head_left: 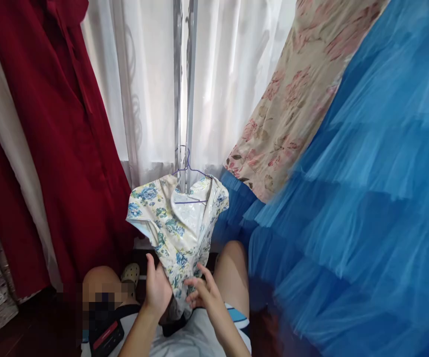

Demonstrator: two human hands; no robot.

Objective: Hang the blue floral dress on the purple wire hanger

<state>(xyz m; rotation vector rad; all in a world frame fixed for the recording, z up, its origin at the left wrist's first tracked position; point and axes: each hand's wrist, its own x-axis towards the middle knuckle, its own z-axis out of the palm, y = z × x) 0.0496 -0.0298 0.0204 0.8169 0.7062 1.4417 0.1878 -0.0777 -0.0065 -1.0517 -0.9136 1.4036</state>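
Note:
A short-sleeved floral dress (179,233), cream with blue flowers and green leaves, hangs on a thin purple hanger (189,167) in front of me. Its neck gapes open and shows the pale lining; the lower part narrows and drops between my knees, partly hidden. At the dress's left side is my left hand (158,286), thumb raised and apart, the fingers partly hidden along the cloth's edge. My right hand (206,290) lies against the right side at waist height, fingers spread and touching the fabric without a visible grip.
A metal pole stand (184,89) rises behind the hanger, before white curtains (229,84). Dark red garments (61,148) hang at left. To the right hang a beige floral garment (274,129) and a wide blue tulle dress (348,223). A dark phone-like device (106,339) lies on my lap.

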